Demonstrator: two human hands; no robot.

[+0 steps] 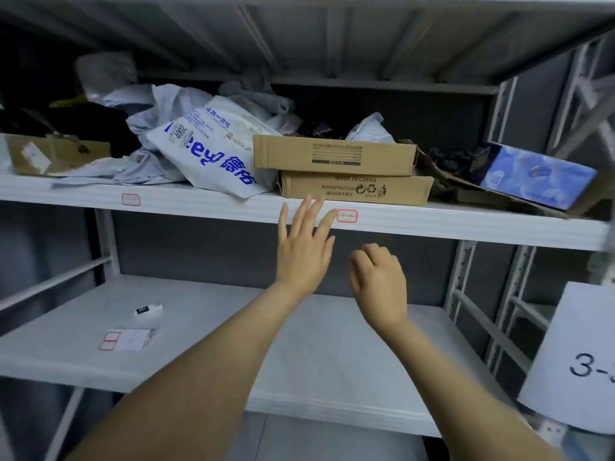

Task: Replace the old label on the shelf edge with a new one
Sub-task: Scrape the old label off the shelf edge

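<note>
Resting on the shelf edge (466, 224) with straight, spread fingers of the left hand (304, 247) just beside the red-bordered old label (347, 216), right hand (377, 277) loosely curled and seemingly empty below; should peel as thin, light, tearable paper, best picked slowly at a corner.

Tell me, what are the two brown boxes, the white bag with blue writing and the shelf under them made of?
The brown boxes look like corrugated cardboard: matte tan, folded edges, printed marks. The white bag seems thin glossy plastic film, since it crumples and shines. The shelf is probably painted metal: smooth pale grey, thin folded front edge.
</note>
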